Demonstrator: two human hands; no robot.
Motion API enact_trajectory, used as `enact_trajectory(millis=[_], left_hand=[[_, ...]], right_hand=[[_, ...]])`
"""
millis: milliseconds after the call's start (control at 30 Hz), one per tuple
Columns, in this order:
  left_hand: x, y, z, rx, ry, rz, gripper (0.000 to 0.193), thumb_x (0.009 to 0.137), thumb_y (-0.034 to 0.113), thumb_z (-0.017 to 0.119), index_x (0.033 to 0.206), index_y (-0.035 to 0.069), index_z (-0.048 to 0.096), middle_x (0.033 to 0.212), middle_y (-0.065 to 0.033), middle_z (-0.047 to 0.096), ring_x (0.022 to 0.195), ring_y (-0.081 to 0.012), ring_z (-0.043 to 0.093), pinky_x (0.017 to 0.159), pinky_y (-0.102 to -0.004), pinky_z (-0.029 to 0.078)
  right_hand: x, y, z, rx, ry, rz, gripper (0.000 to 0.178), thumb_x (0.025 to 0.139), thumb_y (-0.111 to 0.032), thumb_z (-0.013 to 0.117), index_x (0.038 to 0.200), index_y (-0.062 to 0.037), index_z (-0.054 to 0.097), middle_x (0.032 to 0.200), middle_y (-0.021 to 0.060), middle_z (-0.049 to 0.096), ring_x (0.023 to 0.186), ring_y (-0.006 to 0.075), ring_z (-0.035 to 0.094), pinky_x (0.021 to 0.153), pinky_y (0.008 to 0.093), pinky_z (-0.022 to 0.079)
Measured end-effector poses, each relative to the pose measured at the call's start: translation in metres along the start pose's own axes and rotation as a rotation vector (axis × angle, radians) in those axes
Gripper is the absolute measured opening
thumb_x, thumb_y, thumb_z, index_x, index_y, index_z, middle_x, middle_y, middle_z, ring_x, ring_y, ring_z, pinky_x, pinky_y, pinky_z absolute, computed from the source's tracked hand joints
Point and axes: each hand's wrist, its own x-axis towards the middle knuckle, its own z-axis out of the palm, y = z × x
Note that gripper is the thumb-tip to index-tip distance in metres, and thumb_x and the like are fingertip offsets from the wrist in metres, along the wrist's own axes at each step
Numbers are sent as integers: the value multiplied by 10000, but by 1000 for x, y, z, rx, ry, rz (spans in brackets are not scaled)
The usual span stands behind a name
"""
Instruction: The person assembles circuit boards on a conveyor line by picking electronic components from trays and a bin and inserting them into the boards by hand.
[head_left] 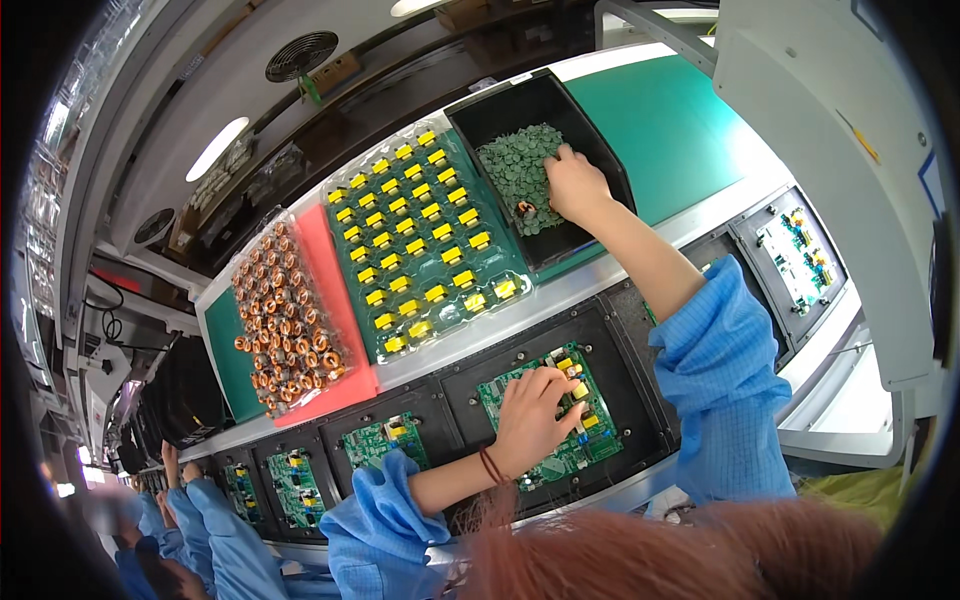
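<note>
My left hand (535, 420) is over a green circuit board (545, 470) that lies in a black carrier. Its bent fingers and thumb are on either side of a yellow block-shaped component (581, 391) on the board. Up in a black bin (548, 97), my right hand (577, 184) reaches into a heap of small green disc-shaped components (515, 165). Its fingers are curled together at the heap, and the fingertips are partly hidden, so what they pinch is too small to make out.
A clear tray of yellow components (415, 225) sits left of the bin. Further left, copper-wound coils (280, 320) fill another tray on a red sheet (345, 320). Carriers with boards (295, 485) line the near edge; another board (797, 258) lies at right. Co-workers' blue sleeves (225, 535) show at lower left.
</note>
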Motion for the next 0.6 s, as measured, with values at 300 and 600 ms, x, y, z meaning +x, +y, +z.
enact_trajectory(millis=[300, 600], left_hand=[[3, -4, 3, -16, -36, 25, 302, 708, 177, 757, 947, 90, 593, 938, -33, 528, 901, -224, 530, 745, -352, 399], [3, 4, -19, -85, -79, 43, 352, 758, 172, 712, 1071, 81, 581, 1126, -68, 493, 1059, -286, 487, 859, -398, 413]], right_hand=[[14, 12, 6, -53, -76, -59, 173, 765, -104, 629, 933, -69, 654, 1035, 128, 588, 936, 310, 618, 794, 411, 529], [15, 15, 2, -32, -62, -84, 119, 747, -72, 610, 854, -44, 654, 956, 141, 587, 878, 349, 615, 756, 456, 511]])
